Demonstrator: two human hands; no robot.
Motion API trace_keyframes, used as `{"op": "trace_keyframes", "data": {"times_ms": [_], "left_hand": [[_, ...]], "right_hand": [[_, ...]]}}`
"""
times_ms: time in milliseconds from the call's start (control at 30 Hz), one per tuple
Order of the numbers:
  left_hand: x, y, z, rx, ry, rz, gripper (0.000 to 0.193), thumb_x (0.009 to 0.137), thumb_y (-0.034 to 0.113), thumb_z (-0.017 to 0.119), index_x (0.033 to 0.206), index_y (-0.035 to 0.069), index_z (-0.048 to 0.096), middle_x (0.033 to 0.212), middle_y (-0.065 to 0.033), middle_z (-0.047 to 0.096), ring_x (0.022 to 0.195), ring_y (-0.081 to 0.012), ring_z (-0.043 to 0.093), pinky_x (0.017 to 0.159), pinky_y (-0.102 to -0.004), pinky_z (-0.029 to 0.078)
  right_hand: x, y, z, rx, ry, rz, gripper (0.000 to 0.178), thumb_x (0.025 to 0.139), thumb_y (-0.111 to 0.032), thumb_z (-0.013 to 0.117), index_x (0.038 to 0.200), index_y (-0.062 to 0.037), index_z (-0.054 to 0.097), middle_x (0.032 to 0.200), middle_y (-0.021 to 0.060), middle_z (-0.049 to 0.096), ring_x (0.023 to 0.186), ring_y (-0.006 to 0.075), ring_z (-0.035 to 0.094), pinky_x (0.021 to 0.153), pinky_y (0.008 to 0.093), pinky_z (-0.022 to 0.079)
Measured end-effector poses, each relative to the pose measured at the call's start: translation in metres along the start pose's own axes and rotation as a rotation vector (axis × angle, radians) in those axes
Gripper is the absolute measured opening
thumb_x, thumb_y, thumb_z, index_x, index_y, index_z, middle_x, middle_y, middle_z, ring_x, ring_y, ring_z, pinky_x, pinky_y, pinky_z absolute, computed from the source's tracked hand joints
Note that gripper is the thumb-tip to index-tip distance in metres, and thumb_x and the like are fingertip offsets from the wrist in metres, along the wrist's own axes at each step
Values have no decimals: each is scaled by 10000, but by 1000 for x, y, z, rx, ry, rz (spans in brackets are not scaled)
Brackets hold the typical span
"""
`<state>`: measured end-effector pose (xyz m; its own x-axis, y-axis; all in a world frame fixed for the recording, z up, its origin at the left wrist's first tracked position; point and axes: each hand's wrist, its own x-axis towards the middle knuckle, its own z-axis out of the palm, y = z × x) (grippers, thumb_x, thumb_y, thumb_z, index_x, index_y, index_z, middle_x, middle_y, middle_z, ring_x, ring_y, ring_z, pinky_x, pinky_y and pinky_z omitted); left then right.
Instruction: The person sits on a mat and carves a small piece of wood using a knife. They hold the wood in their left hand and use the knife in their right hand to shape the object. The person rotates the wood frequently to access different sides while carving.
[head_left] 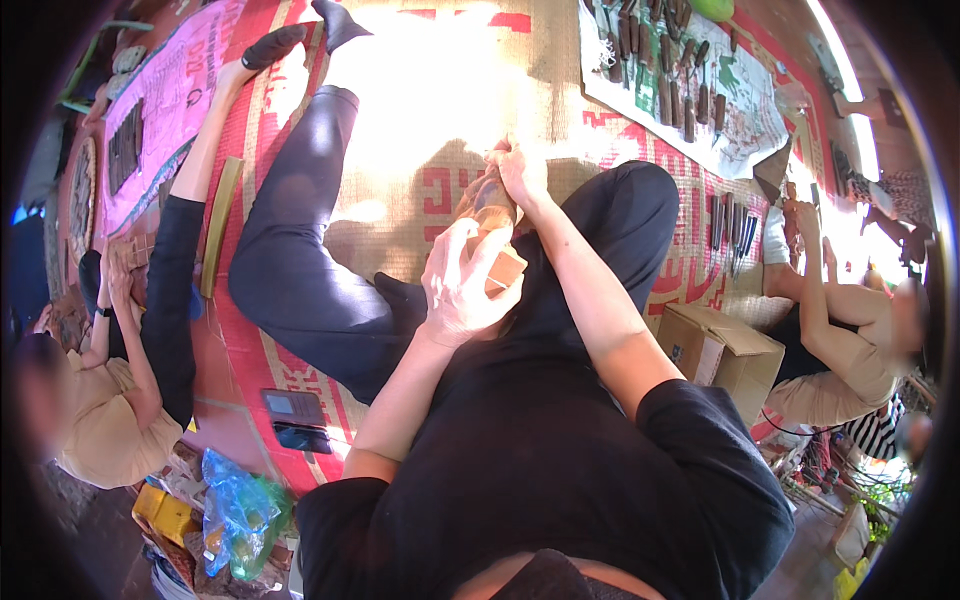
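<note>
Between my knees I hold a carved piece of brown wood (484,196), its lighter block-like end (508,268) nearest my body. My left hand (465,285) is closed round that near end, with the fingers spread over the wood. At the far end of the carving, my right hand (518,178) is closed with its fingers pinched together against the wood. Glare and the hand itself hide whatever small thing may be in those fingers.
Carving tools (690,95) lie on a white cloth (640,120) at far right, more chisels (735,225) on the mat (400,215). A cardboard box (735,345) stands right, phone (295,415) left. People sit on both sides, one with a leg (180,270) stretched forward.
</note>
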<state>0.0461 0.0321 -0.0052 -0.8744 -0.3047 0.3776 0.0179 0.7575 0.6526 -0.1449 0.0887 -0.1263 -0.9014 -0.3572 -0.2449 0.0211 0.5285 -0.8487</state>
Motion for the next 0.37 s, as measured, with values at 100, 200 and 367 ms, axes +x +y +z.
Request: {"op": "trace_keyframes", "data": {"times_ms": [100,200,367], "left_hand": [[-3,-2,-4,-6,30,-18,625,613,204,858,1186,112,625,1185,-177,533,1031,-352,603,816,-446,554],[-6,-7,-5,-9,61,-26,628,608,203,858,1180,102,621,1183,-185,534,1018,-360,605,801,-452,553],[-2,-6,-3,-24,51,-56,625,611,194,856,1183,105,619,1175,-187,540,1001,-368,609,823,-462,542]], "right_hand": [[3,-7,-5,165,-27,63,128,860,-99,671,866,19,622,728,96,665,681,164,631,627,314,509],[-17,-23,-20,119,-176,25,131,877,-109,670,879,14,625,772,83,667,699,138,617,643,296,504],[-22,-19,-10,21,-116,-13,124,881,-138,676,911,-20,650,807,95,681,751,178,626,715,326,505]]}}
